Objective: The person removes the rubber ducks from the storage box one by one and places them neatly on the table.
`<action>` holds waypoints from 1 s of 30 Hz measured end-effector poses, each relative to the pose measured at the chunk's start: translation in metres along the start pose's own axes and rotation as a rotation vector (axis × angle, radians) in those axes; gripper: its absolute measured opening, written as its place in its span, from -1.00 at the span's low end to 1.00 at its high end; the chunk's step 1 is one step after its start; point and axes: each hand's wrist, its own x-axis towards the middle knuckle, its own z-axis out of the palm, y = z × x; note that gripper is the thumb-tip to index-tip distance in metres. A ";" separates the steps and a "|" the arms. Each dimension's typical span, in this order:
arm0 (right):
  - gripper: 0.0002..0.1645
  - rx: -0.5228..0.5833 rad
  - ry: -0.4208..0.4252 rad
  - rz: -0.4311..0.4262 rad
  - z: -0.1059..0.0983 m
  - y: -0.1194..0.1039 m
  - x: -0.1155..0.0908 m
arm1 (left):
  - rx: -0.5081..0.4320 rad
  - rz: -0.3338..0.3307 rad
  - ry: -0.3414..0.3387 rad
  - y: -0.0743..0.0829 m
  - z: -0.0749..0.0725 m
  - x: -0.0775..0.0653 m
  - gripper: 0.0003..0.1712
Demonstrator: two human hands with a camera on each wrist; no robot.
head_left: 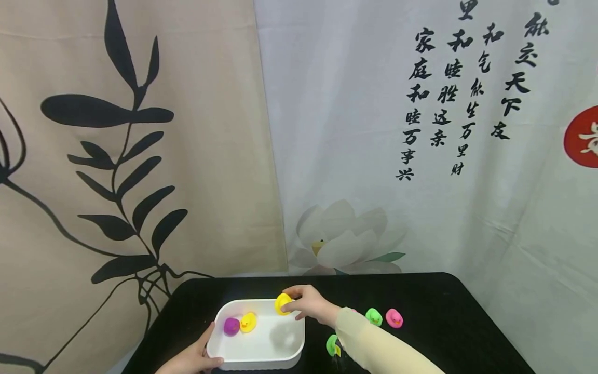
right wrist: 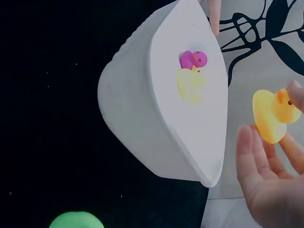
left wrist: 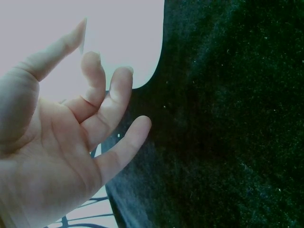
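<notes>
"Pale curtains [head_left: 210, 145] printed with dark leaves and black characters hang behind a black table [head_left: 444, 322]. What is the right hand [head_left: 314, 303] doing?"

"Pinching a yellow duck [head_left: 282, 304] between thumb and fingertips — the wrist view shows the other fingers only loosely bent beneath it. It holds the duck up at the far rim of the white tub [head_left: 266, 348], toward the right end."

"And the left hand [head_left: 193, 355]?"

"Gripping the tub's near left corner, thumb at the front edge and fingers bent around the side."

"What's in the tub?"

"Two more: a purple duck [head_left: 231, 326] and a second yellow duck [head_left: 248, 322], side by side in the left half."

"Anything else on the table?"

"Right of the tub — a green duck [head_left: 374, 317] just beside a pink duck [head_left: 394, 318], and another green toy [head_left: 331, 345] nearer, partly hidden by the sleeve [head_left: 374, 343]."
</notes>
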 end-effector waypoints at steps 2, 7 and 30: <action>-0.43 0.001 -0.001 0.002 -0.004 0.000 -0.003 | 0.000 0.004 -0.004 0.000 0.000 0.001 0.21; -0.43 -0.026 0.008 -0.016 -0.015 -0.004 -0.011 | -0.011 0.017 -0.011 0.002 -0.001 0.000 0.20; -0.43 -0.160 0.045 -0.058 -0.063 -0.008 -0.054 | 0.032 -0.033 0.027 -0.002 0.002 0.003 0.24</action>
